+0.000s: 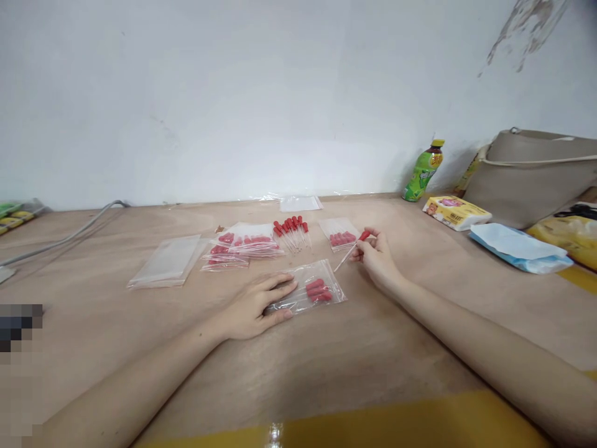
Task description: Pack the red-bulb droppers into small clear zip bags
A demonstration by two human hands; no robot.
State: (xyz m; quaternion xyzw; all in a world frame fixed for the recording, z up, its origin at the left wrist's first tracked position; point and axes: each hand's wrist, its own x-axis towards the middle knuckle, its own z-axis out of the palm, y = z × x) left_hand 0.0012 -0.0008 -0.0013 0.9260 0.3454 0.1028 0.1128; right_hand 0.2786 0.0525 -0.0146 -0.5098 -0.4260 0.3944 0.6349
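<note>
My left hand (261, 305) lies flat with its fingers spread over the left part of a clear zip bag (298, 274), pressing it to the table. Inside that bag are several droppers (319, 290), their red bulbs toward the right end. Between the fingertips of my right hand (373, 252) is a dropper (346, 257) with a red bulb and a thin clear tube. Its tube slants down left, the tip close to the bag's right edge. Behind the bag lies a loose fan of red-bulbed droppers (293, 230).
Filled bags (242, 242) are piled left of the loose droppers; another filled bag (340, 235) lies right. Flat empty bags (165, 261) are stacked at left, more bags (301, 203) by the wall. At right stand a green bottle (423, 171), tissue pack (454, 213), blue-white packet (517, 246) and grey bag (527, 177).
</note>
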